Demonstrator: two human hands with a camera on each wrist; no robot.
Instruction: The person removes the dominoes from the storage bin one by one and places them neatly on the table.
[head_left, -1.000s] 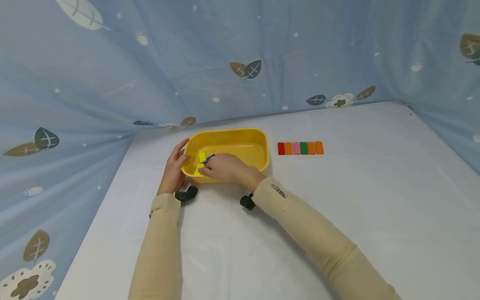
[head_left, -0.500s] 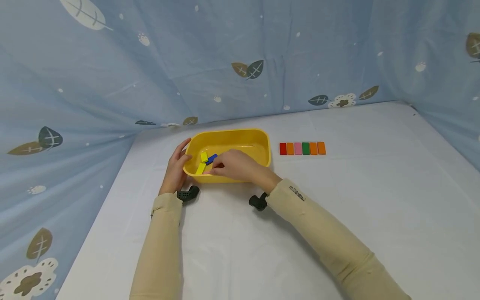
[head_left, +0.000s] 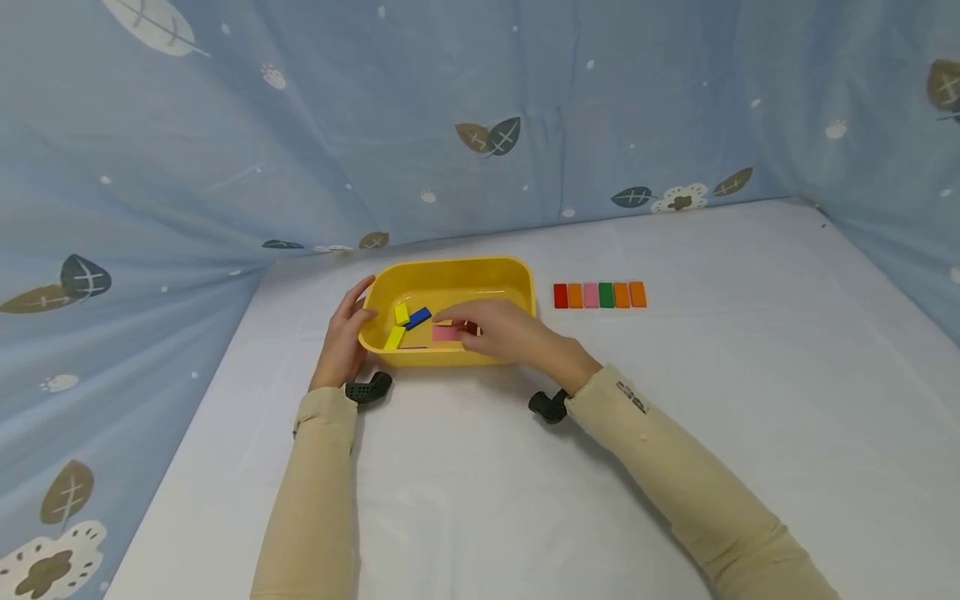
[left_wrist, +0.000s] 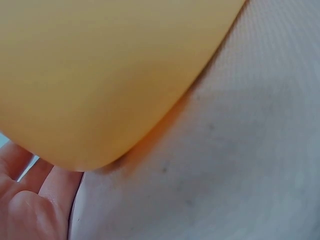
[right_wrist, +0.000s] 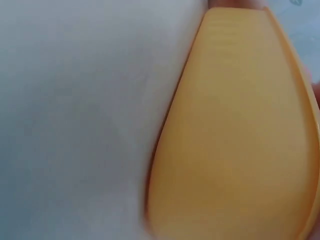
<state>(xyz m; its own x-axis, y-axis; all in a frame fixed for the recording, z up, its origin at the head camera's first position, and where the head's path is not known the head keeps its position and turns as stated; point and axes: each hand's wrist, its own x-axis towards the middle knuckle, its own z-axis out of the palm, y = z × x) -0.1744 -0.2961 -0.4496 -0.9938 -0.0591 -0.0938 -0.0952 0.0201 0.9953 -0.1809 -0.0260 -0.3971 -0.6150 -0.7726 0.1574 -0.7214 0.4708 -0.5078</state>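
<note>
A yellow plastic tub (head_left: 517, 279) stands on the white-covered table. My left hand (head_left: 341, 342) grips its left end, with the thumb at the rim and the fingers outside; part of this hand (left_wrist: 35, 200) shows beside the tub wall in the left wrist view. My right hand (head_left: 502, 329) is inside the tub, thumb and forefinger apart around a pink block (head_left: 445, 333). A small dark red patch shows between these fingers, too little to identify. To the left lie two yellow blocks (head_left: 395, 337) and a blue block (head_left: 417, 317). The right hand hides part of the floor.
Right of the tub, several flat blocks stand in a side-by-side row: a red block (head_left: 560, 296), orange blocks (head_left: 575, 296), a pink block (head_left: 591, 295) and a green block (head_left: 606, 295). A blue leaf-patterned curtain (head_left: 420, 125) hangs behind the table.
My right hand has moved rightward within the tub, uncovering the blue block, the yellow blocks and the pink one. My left hand stays at the tub's left end. The row is unchanged.
</note>
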